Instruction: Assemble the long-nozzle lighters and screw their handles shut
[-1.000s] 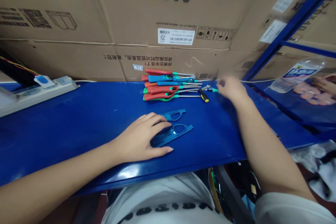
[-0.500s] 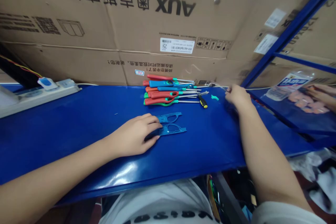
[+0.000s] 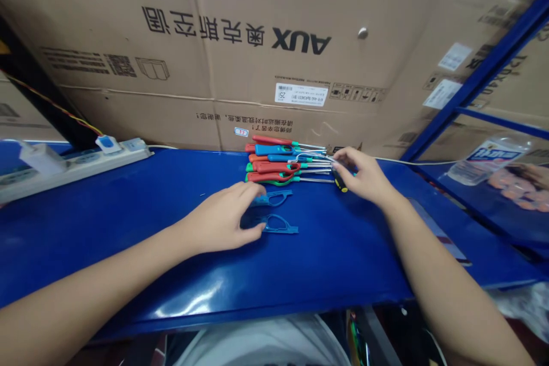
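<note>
My left hand [image 3: 227, 217] rests over two blue plastic lighter-handle halves, thumb and fingers apart. The upper half [image 3: 277, 199] and the lower half [image 3: 278, 224] lie separately on the table, their left ends hidden by the hand. My right hand [image 3: 360, 174] has thumb and forefinger pinched on a thin metal rod [image 3: 328, 158] with a pale wire at its left end. Just left of that hand lies a pile of long-nosed gas lighters [image 3: 274, 167] with red, blue, orange and green handles. A yellow-and-black screwdriver [image 3: 341, 184] is partly hidden beneath the right fingers.
Cardboard cartons [image 3: 240, 80] stand behind the blue table [image 3: 326, 257]. A power strip [image 3: 86, 166] with plugs lies at the left. A blue frame post [image 3: 484, 68] rises at the right, with a plastic bottle [image 3: 482, 160] beyond it. A flat sheet [image 3: 437, 231] lies beside my right forearm.
My right hand has moved left to the lighters' tips, carrying the thin rod. My left fingers have spread, and the two blue halves lie further apart. The view has tilted up slightly.
</note>
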Demonstrator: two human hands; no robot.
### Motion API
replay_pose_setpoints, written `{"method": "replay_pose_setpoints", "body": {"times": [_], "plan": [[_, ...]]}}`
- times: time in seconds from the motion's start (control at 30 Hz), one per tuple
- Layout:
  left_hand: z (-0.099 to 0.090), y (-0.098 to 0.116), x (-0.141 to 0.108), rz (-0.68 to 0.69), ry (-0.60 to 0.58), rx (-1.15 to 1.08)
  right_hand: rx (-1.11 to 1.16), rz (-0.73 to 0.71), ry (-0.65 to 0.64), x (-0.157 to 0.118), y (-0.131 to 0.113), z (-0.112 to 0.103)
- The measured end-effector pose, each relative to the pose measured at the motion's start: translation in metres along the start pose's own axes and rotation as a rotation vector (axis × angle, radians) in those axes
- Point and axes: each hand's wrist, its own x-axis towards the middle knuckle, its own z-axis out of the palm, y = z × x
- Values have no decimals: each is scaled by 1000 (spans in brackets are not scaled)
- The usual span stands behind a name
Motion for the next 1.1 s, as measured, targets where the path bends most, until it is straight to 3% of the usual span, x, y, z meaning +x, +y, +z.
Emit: {"method": "replay_pose_setpoints", "body": {"times": [0.1,0.23,0.4,0.57,0.77,0.9,0.97,1.1], "plan": [[9,-5,2,-79,178,-96,83,-58,-160,-5,-28,11],[16,-9,3,-106,206,-203,178,-133,-269,-11,-53,21],[14,-5,0,-31,215,-222,215,-144,-378,-12,-60,24],[12,-3,-2,80,313,-163,310,-100,-645,-10,-59,16],[8,0,1,41,245,-211,415,-141,-828,-11,-60,12],[10,-3,4,24,104,-194,423,30,-921,-13,-61,12],[11,-4,4,26,30,-177,424,76,-946,-14,-61,13],[14,-5,3,35,-37,-153,362,24,-944,-13,-61,13]]}}
